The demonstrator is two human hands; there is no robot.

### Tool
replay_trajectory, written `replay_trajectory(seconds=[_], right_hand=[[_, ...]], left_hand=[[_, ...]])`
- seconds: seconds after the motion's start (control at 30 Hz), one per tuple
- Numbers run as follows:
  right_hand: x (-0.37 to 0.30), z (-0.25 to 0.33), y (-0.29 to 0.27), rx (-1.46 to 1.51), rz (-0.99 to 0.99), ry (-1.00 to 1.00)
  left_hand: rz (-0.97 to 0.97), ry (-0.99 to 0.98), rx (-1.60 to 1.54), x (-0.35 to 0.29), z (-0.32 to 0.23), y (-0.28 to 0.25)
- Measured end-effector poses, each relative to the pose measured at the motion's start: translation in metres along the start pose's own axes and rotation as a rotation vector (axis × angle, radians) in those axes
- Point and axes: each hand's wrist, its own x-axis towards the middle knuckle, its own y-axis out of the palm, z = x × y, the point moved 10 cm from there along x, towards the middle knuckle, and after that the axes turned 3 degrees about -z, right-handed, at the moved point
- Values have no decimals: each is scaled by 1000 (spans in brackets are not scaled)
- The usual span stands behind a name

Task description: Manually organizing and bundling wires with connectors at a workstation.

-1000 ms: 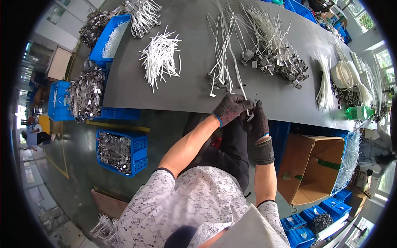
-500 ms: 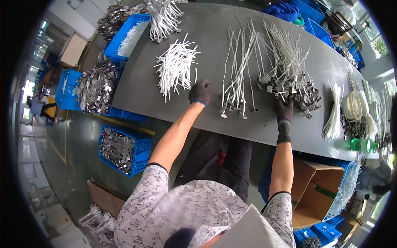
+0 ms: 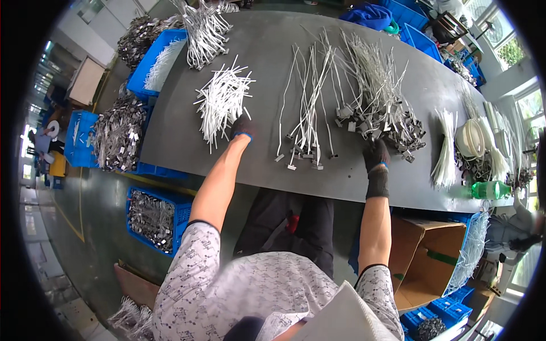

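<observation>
My left hand [image 3: 242, 126], in a dark glove with a blue cuff, is at the near right edge of a loose pile of short white tubes [image 3: 223, 102]. Its fingers look closed; what they hold, if anything, is hidden. My right hand [image 3: 375, 156], also gloved, touches the near edge of a heap of metal-ended parts with long pale wires [image 3: 378, 113]. Its fingers are drawn together among the metal ends, and I cannot see what is in them. Between my hands lies a smaller, spread-out group of the same wired parts [image 3: 307, 131], metal ends toward me.
The grey table [image 3: 261, 165] curves around in front of me. A white bundle [image 3: 205, 37] lies at its far left; more white bundles [image 3: 445, 150] and a green bottle [image 3: 490, 190] are at the right. Blue crates [image 3: 159, 219] stand left, a cardboard box [image 3: 426, 258] below right.
My left hand has moved from beside the white tubes onto their edge. My right hand stays at the wired heap. The whole view has shifted slightly.
</observation>
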Motion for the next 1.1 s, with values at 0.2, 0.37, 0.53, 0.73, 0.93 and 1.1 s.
replay_trajectory(seconds=[0.2,0.37,0.53,0.73,0.93,1.1], right_hand=[[-72,-53,-48,11,-160,577],[-101,-30,-56,-485,162,447],[-179,2,-12,1429,505,1086],[-200,34,-63,410,431,104],[-248,-53,-54,494,72,571],[-422,-96,-84,-414,488,508]], left_hand=[[297,-294,-906,-78,28,41],[442,-316,-1238,-122,15,39],[651,-68,-1507,-171,-47,18],[1054,222,-1195,-315,-194,87],[987,368,-892,-371,-312,198],[732,224,-1208,-316,-357,203]])
